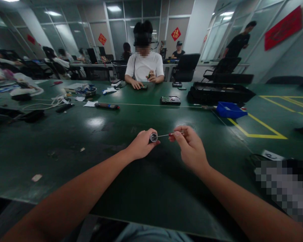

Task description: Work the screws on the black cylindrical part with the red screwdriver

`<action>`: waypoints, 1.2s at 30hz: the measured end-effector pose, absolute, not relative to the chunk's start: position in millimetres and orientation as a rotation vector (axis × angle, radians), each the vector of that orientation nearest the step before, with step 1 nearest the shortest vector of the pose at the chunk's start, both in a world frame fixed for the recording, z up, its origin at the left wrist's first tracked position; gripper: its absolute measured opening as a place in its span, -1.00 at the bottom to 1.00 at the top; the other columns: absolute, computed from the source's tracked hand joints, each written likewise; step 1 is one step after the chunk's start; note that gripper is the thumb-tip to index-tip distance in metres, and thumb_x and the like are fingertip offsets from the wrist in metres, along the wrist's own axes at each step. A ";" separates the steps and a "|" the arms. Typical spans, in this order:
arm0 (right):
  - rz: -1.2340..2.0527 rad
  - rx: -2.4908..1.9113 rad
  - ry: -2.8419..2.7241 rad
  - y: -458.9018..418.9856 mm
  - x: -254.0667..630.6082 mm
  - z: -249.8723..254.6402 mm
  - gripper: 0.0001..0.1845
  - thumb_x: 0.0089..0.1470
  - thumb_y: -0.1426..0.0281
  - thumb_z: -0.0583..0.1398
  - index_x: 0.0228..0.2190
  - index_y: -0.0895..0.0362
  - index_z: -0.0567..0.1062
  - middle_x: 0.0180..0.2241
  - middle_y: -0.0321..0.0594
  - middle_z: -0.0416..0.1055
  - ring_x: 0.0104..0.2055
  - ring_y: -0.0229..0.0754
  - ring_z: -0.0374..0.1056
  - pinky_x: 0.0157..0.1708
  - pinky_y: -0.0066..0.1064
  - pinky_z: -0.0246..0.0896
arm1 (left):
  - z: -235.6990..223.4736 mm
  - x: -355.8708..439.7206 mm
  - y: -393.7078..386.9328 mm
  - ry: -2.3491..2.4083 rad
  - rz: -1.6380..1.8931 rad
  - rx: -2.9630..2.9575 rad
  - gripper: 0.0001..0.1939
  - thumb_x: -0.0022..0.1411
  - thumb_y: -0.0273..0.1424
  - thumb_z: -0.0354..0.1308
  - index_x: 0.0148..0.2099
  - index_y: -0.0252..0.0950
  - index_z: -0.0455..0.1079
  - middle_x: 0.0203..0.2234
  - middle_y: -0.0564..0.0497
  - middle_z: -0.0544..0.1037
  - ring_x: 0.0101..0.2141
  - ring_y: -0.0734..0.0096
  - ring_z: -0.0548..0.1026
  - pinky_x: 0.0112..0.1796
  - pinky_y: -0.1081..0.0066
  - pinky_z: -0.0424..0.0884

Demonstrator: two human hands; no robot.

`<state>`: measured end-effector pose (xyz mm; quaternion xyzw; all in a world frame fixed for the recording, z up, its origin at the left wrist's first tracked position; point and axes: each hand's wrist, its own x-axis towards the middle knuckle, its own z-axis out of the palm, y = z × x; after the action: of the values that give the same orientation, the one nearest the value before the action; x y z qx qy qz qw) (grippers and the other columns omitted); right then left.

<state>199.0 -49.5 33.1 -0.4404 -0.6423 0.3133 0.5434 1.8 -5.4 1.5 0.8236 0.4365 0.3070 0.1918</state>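
Note:
My left hand (141, 145) is closed around a small round black-and-silver part (153, 137), held just above the green table (91, 151). My right hand (189, 148) pinches a thin screwdriver (170, 134) with a red handle; its metal shaft points left into the round part. The two hands are close together near the middle of the table.
A person in a white shirt (143, 67) sits across the table handling small items. A blue bin (231, 109), a black tray (219, 92), a black device (170, 100), a tool (107, 106) and cables (53, 101) lie farther back. Yellow tape lines (265, 127) mark the right side.

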 end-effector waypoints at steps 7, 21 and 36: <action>1.011 -0.961 -1.168 -35.9 197.8 24.1 -0.78 0.20 0.20 0.18 -0.30 0.10 0.47 -0.38 -0.26 0.45 -0.36 -0.22 0.41 -0.26 -0.28 0.35 | 4.7 1.7 -5.4 1.222 0.900 2.340 -0.85 0.28 -0.33 0.18 -0.17 -0.24 0.29 -0.33 0.04 0.46 -0.29 0.31 0.40 -0.26 0.32 0.28; 0.654 -1.098 -1.448 -45.9 197.2 27.8 -0.81 0.28 0.23 0.10 -0.24 0.08 0.41 -0.38 -0.26 0.47 -0.35 -0.20 0.44 -0.26 -0.27 0.34 | 6.6 3.3 -7.9 1.242 0.860 2.334 -0.83 0.28 -0.29 0.18 -0.17 -0.24 0.30 -0.32 0.03 0.47 -0.27 0.28 0.40 -0.24 0.29 0.29; 0.127 -1.245 -1.813 -57.5 201.7 41.6 -0.62 0.08 0.03 0.27 -0.51 0.07 0.44 -0.61 -0.33 0.40 -0.63 -0.28 0.26 -0.57 -0.40 0.12 | 3.7 1.8 -6.6 1.228 0.842 2.293 -0.81 0.29 -0.24 0.16 -0.16 -0.25 0.32 -0.33 0.02 0.47 -0.28 0.28 0.41 -0.26 0.31 0.29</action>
<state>201.7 -57.5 41.6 -0.5041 -0.7339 0.0514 0.4523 1.8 -6.6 3.7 0.8213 0.4398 0.3016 0.2026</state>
